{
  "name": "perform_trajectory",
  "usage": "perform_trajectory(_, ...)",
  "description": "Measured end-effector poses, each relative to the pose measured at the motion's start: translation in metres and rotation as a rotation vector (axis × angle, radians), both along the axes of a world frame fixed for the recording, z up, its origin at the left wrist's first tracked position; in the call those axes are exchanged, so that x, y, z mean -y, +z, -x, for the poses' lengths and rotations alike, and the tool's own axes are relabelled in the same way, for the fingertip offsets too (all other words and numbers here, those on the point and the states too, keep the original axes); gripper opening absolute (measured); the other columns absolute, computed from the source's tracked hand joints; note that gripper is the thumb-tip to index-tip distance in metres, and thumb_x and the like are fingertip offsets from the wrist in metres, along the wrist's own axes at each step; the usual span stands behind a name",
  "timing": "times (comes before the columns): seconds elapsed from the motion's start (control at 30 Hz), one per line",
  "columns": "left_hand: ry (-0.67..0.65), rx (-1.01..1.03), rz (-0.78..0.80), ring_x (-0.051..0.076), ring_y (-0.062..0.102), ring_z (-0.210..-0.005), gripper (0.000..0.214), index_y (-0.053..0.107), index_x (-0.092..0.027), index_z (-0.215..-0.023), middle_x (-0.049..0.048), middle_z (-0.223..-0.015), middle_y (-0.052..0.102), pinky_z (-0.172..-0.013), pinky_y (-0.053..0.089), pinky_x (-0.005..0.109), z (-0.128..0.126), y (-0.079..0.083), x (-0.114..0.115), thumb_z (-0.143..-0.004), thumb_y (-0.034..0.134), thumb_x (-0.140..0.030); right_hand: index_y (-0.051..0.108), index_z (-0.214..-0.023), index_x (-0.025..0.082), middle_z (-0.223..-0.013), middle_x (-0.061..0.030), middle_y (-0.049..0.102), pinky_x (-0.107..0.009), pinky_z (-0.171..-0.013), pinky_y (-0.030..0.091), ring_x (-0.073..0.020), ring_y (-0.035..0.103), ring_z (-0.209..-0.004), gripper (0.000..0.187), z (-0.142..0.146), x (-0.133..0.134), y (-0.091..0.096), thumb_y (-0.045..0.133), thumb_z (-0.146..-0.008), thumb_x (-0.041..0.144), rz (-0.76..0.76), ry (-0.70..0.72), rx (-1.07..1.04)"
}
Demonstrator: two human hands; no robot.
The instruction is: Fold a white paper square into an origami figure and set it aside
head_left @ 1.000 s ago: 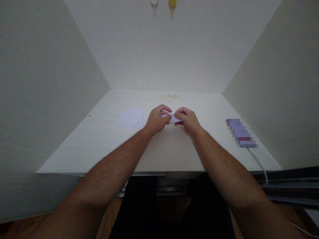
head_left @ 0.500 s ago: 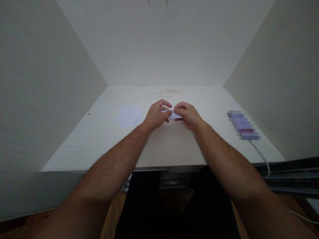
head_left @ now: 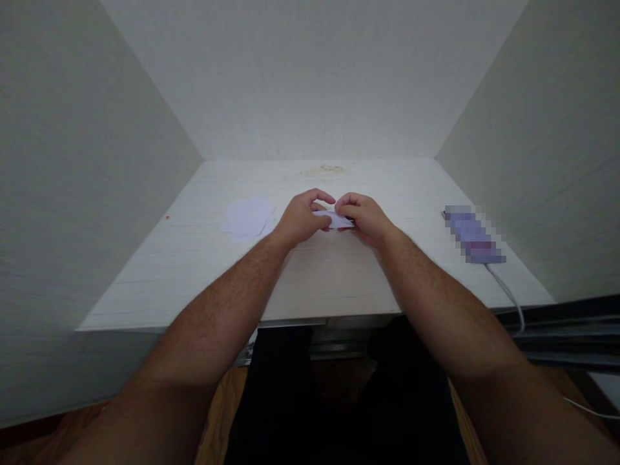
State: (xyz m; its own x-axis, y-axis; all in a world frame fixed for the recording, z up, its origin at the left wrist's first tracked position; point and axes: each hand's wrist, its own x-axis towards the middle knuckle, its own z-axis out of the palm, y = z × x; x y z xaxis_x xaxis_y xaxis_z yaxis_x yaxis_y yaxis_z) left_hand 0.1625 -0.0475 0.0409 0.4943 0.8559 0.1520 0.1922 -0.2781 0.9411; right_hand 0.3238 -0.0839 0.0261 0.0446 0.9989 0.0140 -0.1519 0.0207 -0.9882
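Between my two hands is a small piece of white paper (head_left: 340, 220), held just above the middle of the white desk (head_left: 334, 278). My left hand (head_left: 310, 214) pinches its left end, thumb on top and fingers behind and below. At the right end, my right hand (head_left: 359, 214) grips the paper with thumb and bent fingers. The paper looks folded, though its far side is partly hidden by my fingers. To the left of my left hand lies a loose pile of white paper sheets (head_left: 248, 217).
On the right of the desk lies a blurred-out phone-like device (head_left: 472, 236) with a white cable (head_left: 506, 287) running off the front edge. Panels enclose the desk at the left, back and right. A brownish stain (head_left: 324, 170) marks the desk near the back.
My right fingers have shifted slightly on the paper, and more of its upper face shows between the hands. The whole view has tilted a little.
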Motion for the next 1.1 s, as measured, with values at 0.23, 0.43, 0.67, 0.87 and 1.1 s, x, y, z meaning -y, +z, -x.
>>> perform_trajectory(0.23,0.003,0.070,0.101,0.011,0.062,-0.054,0.035,0.066,-0.015,-0.094,0.0009,-0.065,0.068,-0.054,0.049,0.023,-0.0016,-0.0013,-0.0001,-0.062,0.067,-0.002,0.060,-0.072,0.019,-0.063,0.0004,0.062,-0.024,-0.047,0.046,-0.0125,0.058,-0.056,0.014,-0.0006,0.0015,0.0011,0.070,-0.061,0.018,0.038,0.000,0.024)
perform_trajectory(0.43,0.016,0.110,0.147,0.012,0.064,-0.055,0.030,0.065,-0.014,-0.090,0.0011,-0.065,0.067,-0.057,0.055,0.026,-0.0029,-0.0004,0.0015,-0.062,0.067,-0.002,0.060,-0.073,0.018,-0.067,-0.0011,0.064,-0.025,-0.050,0.047,-0.0140,0.061,-0.059,0.015,-0.0011,0.0023,0.0014,0.070,-0.062,0.016,0.037,0.001,0.053)
perform_trajectory(0.67,0.039,0.111,0.147,0.011,0.063,-0.056,0.027,0.064,-0.015,-0.087,0.0012,-0.065,0.067,-0.058,0.055,0.026,-0.0031,0.0009,0.0030,-0.063,0.066,-0.002,0.060,-0.074,0.019,-0.066,0.0002,0.065,-0.026,-0.053,0.050,-0.0132,0.062,-0.059,0.016,-0.0009,0.0021,-0.0010,0.072,-0.064,0.017,0.007,-0.015,0.074)
perform_trajectory(0.87,0.054,0.134,0.154,0.012,0.063,-0.057,0.027,0.064,-0.015,-0.085,0.0019,-0.065,0.067,-0.059,0.055,0.027,-0.0042,-0.0016,0.0014,-0.062,0.067,-0.002,0.060,-0.077,0.018,-0.070,-0.0017,0.065,-0.027,-0.055,0.050,-0.0147,0.064,-0.062,0.017,-0.0005,0.0004,-0.0026,0.073,-0.066,0.016,0.004,-0.013,0.070)
perform_trajectory(1.1,0.068,0.064,-0.019,0.011,0.061,-0.056,0.022,0.063,-0.016,-0.082,0.0012,-0.065,0.066,-0.053,0.047,0.023,-0.0040,-0.0052,-0.0016,-0.063,0.064,-0.007,0.060,-0.073,0.018,-0.071,-0.0009,0.065,-0.025,-0.051,0.050,-0.0152,0.064,-0.063,0.015,-0.0006,-0.0005,-0.0015,0.071,-0.063,0.016,0.048,0.005,-0.019)
